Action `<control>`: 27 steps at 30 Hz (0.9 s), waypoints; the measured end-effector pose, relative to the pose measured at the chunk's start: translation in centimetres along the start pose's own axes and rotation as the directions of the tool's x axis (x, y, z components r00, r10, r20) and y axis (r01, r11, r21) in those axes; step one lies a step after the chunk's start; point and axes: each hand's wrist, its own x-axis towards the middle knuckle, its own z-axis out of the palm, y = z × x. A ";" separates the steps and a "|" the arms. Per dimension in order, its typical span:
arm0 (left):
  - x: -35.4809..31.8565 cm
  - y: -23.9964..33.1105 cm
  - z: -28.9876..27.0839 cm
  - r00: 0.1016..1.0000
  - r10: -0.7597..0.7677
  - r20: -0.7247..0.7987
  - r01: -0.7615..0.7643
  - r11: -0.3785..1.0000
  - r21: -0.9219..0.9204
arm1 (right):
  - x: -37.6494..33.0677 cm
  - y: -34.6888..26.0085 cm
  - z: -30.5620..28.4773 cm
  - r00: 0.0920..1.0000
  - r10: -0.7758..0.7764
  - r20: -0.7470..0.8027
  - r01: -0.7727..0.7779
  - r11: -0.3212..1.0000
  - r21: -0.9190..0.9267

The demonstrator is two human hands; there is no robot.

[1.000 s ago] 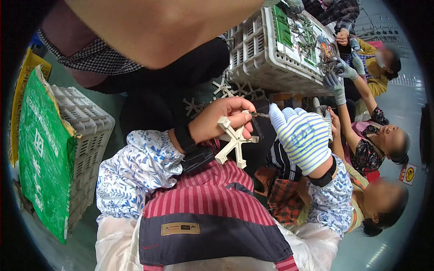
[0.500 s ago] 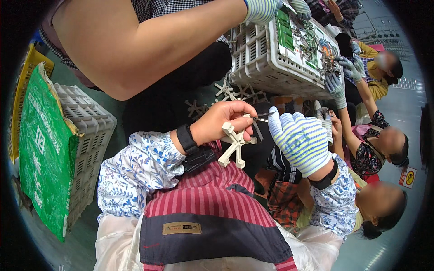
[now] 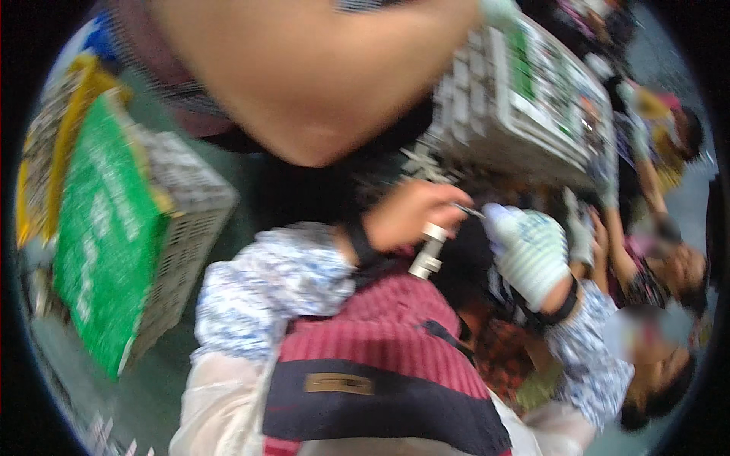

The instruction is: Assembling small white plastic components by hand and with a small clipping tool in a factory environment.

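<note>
My bare left hand (image 3: 414, 216) is closed round a cream-white plastic piece with branching arms (image 3: 427, 258), which hangs below the fingers. A thin dark strip (image 3: 469, 210), perhaps metal, bridges the gap from my left fingertips to my right thumb. My right hand (image 3: 532, 247), in a white and blue striped glove, is closed at the strip's other end. Blur hides the strip's exact kind. Under both hands lies my red striped apron (image 3: 365, 304).
A co-worker's bare arm (image 3: 304, 83) crosses close ahead. Beyond it stands a white crate (image 3: 525, 144) with parts on top. White branched pieces (image 3: 426, 166) lie below it. At left are a green-sided crate (image 3: 110, 235) and a yellow crate (image 3: 53, 167). Several people sit at right.
The whole view has shifted and blurred, with things sitting farther right. The white piece has turned in my left hand, showing fewer arms. Both hands remain close together at the strip.
</note>
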 end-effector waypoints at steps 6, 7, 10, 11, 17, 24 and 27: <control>2.0 -1.0 4.2 0.965 0.249 0.081 -0.261 0.937 0.230 | -4.2 2.8 5.0 0.980 0.146 -0.138 -0.022 0.759 0.651; 2.6 -1.6 4.7 0.948 0.307 0.077 -0.317 0.923 0.218 | -4.5 3.0 6.2 0.962 0.273 -0.020 -0.178 0.680 0.711; 1.8 -3.4 4.9 0.982 0.190 -0.016 -0.177 0.941 0.287 | -3.0 2.3 3.2 0.964 0.080 0.252 -0.157 0.940 0.302; 1.7 -3.5 4.9 0.979 0.198 -0.038 -0.178 0.938 0.297 | -2.4 1.8 2.8 0.952 0.126 0.280 -0.158 0.983 0.094; 3.7 -6.6 5.0 0.974 0.214 -0.071 -0.211 0.976 0.047 | -2.1 0.8 2.2 0.998 -0.041 0.056 0.058 0.933 -0.356; 2.5 -4.8 4.2 0.958 0.284 -0.036 -0.262 0.921 0.289 | -1.5 0.6 2.3 0.966 0.120 0.227 -0.151 0.981 0.124; 1.5 -3.7 4.2 0.954 0.299 -0.013 -0.277 0.898 0.342 | -2.3 2.7 5.6 0.978 0.084 0.193 -0.170 0.857 0.486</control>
